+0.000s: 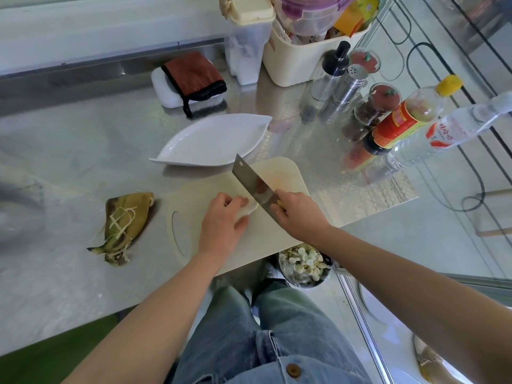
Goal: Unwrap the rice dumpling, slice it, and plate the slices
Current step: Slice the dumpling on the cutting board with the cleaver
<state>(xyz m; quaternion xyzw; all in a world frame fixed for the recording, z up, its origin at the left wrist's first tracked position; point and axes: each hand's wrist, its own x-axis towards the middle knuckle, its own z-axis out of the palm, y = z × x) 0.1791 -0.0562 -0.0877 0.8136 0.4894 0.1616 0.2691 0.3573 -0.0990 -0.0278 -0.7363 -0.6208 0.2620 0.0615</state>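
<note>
bench (69, 286) steel, cutting board (257, 245) at edge | left hand (221, 220) grip holds rice dumpling (251, 208) | right hand (299, 214) grip grasps cleaver (249, 180)

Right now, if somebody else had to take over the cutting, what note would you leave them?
Left hand: fingers curled over the white rice dumpling, holding it down on the cutting board.
Right hand: grips the cleaver, whose blade is at the dumpling's far end.
Leaves and string lie on the counter left of the board.
The white plate sits just behind the board, with no slices on it.
Done: unwrapping.
Left: slicing, of which no finished slices show, then plating.
</note>
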